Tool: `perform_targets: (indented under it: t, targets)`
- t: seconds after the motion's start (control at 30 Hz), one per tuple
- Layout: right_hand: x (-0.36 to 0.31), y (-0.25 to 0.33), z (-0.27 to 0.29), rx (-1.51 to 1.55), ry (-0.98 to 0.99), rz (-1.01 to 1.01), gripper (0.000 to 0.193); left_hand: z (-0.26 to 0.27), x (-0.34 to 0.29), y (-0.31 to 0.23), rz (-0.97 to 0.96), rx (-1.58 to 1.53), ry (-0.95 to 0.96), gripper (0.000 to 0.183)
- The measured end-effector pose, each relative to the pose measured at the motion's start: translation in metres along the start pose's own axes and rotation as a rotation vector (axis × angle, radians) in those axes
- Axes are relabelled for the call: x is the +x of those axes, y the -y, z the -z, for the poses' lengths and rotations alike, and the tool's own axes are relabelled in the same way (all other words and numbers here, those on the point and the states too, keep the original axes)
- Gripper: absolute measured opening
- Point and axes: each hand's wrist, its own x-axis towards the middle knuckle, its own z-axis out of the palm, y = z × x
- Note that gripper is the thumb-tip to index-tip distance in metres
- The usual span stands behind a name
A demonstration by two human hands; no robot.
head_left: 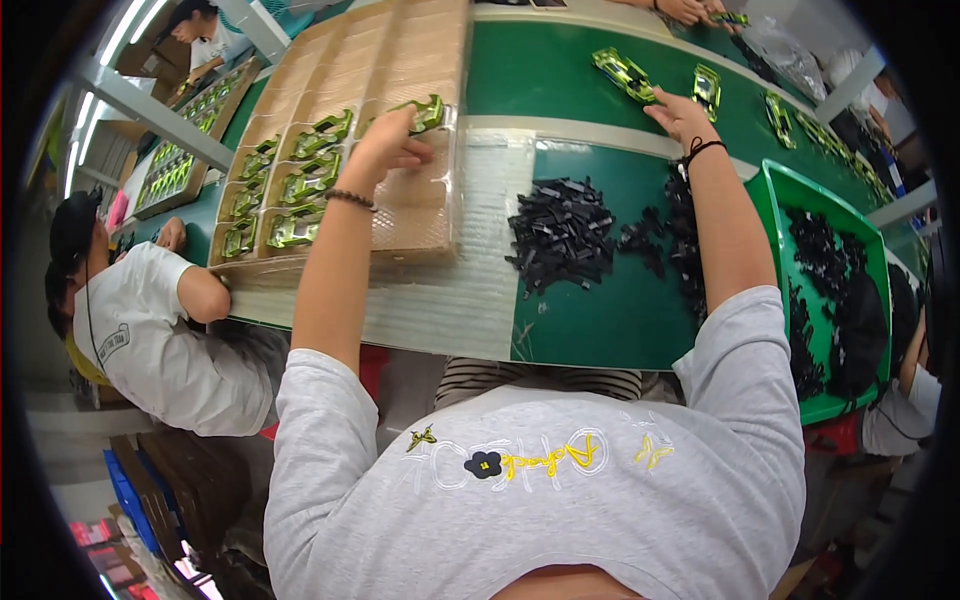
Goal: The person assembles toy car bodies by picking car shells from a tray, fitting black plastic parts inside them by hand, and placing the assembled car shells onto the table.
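Observation:
My left hand reaches forward over a tan compartment tray and holds a shiny green toy-car shell at the tray's near right part. Several matching green shells fill the tray's left compartments. My right hand stretches to the green belt and touches another green shell lying there. A pile of small black plastic parts lies on the green mat between my arms.
A green bin of black parts stands at the right. More green shells lie along the belt. A person in a white shirt sits at my left; another person's hands work at the far side.

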Motion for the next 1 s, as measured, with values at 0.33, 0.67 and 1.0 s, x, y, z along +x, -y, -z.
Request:
perform_targets:
  t: [0.33, 0.67, 1.0]
  targets:
    - [-0.192, 0.024, 0.047, -1.515, 0.712, 0.682, 0.029, -0.003, 0.009, 0.006, -0.249, 0.239, -0.244, 0.037]
    - [-0.199, -0.011, 0.077, -1.515, 0.512, 0.781, 0.032, 0.005, -0.023, -0.011, -0.479, -0.227, -0.097, 0.011]
    - [-0.198, -0.013, 0.071, -1.571, 0.419, 0.906, 0.038, -0.039, -0.062, -0.017, -0.151, -1.058, 0.371, 0.044]
